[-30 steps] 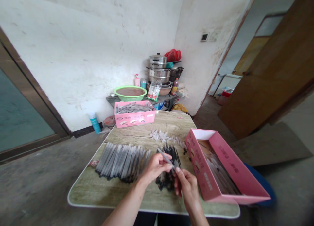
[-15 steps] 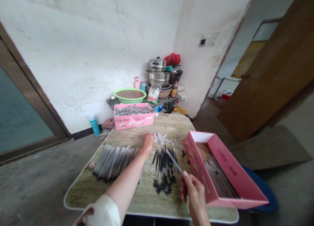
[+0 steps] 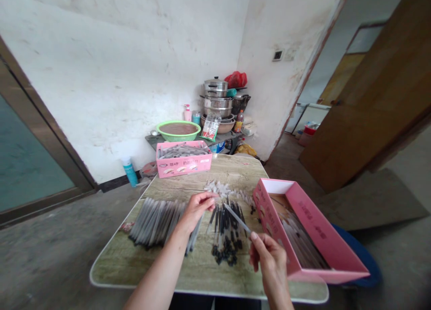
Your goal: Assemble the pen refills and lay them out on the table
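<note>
My right hand (image 3: 269,258) pinches a translucent pen barrel (image 3: 237,218), which slants up and left over the table. Close to the barrel's far tip is my left hand (image 3: 199,207), thumb and forefinger pressed together; anything between them is too small to make out. Beneath the barrel lies a bunch of black pen refills (image 3: 225,229) with dark ends toward me. Just beyond my left fingers spreads a pile of small whitish translucent pieces (image 3: 218,188). Left of my left forearm, a row of translucent pen barrels with black ends (image 3: 155,222) lies side by side, partly covered by the arm.
A pink box (image 3: 184,167) full of pens stands at the table's back left. Another pink box (image 3: 276,229), holding long translucent pieces, sits along the right edge. Behind the wood-patterned table (image 3: 202,274) are a green basin (image 3: 178,137) and stacked steel pots (image 3: 217,101).
My left hand has come back from the pile of small whitish pieces toward me, nearer the barrel's tip. My right hand still holds the barrel in almost the same place.
</note>
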A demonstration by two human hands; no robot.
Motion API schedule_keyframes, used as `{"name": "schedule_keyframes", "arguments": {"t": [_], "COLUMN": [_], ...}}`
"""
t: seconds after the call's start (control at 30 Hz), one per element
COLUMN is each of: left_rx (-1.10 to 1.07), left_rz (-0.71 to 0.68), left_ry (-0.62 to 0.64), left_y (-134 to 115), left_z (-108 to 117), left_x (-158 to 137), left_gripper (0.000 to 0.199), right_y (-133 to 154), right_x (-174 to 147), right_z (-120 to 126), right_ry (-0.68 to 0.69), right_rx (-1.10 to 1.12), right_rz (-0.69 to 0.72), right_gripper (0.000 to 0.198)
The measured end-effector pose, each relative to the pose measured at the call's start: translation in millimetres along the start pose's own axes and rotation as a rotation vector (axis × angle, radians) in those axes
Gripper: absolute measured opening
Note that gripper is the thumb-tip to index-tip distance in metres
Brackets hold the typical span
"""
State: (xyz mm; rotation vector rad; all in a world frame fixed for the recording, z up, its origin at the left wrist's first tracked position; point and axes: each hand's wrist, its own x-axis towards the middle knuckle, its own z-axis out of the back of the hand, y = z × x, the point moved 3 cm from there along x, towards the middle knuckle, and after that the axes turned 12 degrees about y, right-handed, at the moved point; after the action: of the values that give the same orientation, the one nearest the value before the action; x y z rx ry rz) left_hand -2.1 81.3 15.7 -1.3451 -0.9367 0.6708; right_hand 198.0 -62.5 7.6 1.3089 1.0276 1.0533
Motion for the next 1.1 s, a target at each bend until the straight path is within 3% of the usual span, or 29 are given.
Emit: {"name": "schedule_keyframes", "arguments": {"t": [0.17, 0.53, 0.8, 1.0, 1.1], "left_rx": [-0.24, -0.227, -0.417, -0.39, -0.423], "left_rz": [0.017, 0.003, 0.04, 0.031, 0.025], "left_ry": [-0.001, 0.064, -0.106, -0.103, -0.089], "left_y": [-5, -10, 3, 0, -1], "left_z": [-4, -10, -25, -32, -34], "left_x": [-20, -24, -22, -23, -24], "left_gripper": [0.031, 0.026, 0.03, 0.031, 0.03], "right_y": [2, 5, 6, 22, 19], "right_x": [-3, -4, -13, -20, -20], "right_z": [-4, -9, -27, -31, -31], "right_ry": [0.044, 0.07, 0.199, 0.103, 0.115], "right_rx": [-0.051, -0.137, -0.205, -0.387, -0.255], "right_rz": [-0.006, -0.032, -0.056, 0.085, 0.036], "right_gripper": [0.04, 0.039, 0.038, 0.036, 0.039]}}
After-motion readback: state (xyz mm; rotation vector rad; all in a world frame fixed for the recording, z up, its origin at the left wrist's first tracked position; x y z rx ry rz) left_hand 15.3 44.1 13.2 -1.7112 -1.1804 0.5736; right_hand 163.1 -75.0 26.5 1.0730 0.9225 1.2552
